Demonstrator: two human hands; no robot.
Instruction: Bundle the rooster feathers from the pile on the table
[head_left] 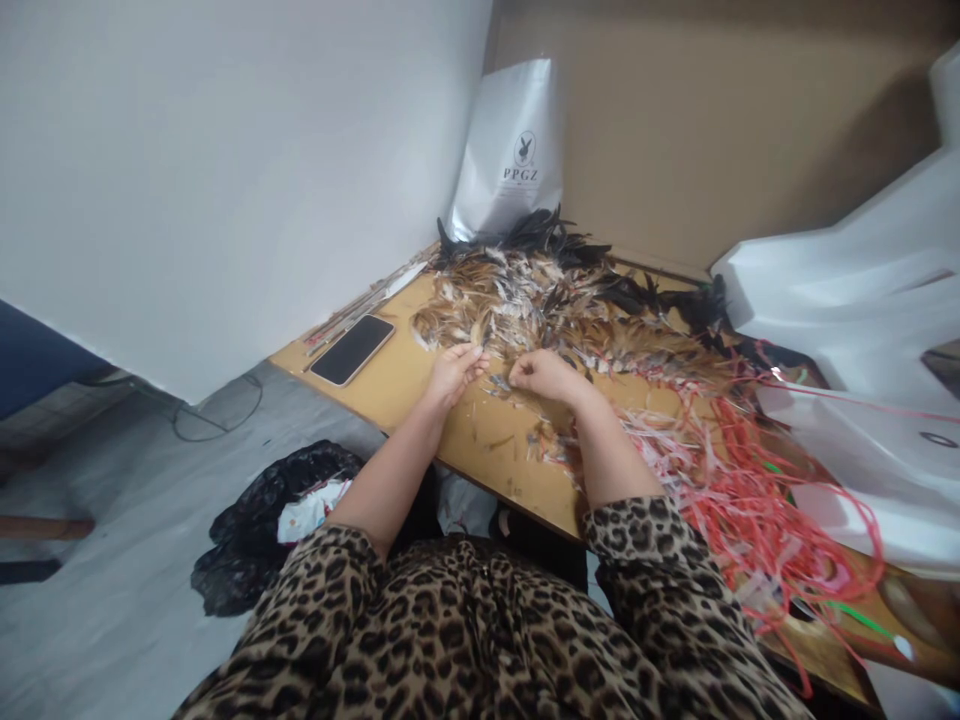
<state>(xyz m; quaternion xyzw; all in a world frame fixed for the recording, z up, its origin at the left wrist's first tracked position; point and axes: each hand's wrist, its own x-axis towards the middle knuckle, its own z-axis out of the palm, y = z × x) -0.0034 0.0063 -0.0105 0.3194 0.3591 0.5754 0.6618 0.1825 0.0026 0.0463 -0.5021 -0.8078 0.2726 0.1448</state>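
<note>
1. From where I stand, the person's left hand [459,372] is over the table [484,425], at the near edge of the feathers [517,290]. Its thumb and fingertips are drawn close together, and a tan tip rises right beside them; I cannot tell whether it is gripped or lies behind.
2. The right hand [546,376] is just beside the left, with a small gap between. Its fingers are curled in towards the thumb; I cannot tell whether anything is caught there.
3. The feathers lie heaped beyond both hands, brown and white in the middle, black along the back, spreading to the right.
4. Small loose scraps [495,382] lie on the wood between and below the hands.
5. A phone [352,350] with a dark screen lies near the table's left edge, apart from the left hand.
6. Right of the right forearm is a tangle of red and pink string [750,480], with bits of green in it.
7. A white bag [514,150] marked "PPGZ" stands upright behind the heap, in the corner.
8. More white plastic [840,290] rises at the far right.
9. On the floor, left of the table, a crumpled black bag [270,520] lies with something white [309,510] on it.
10. The sleeves [637,540] are leopard print, ending near the elbows.
</note>
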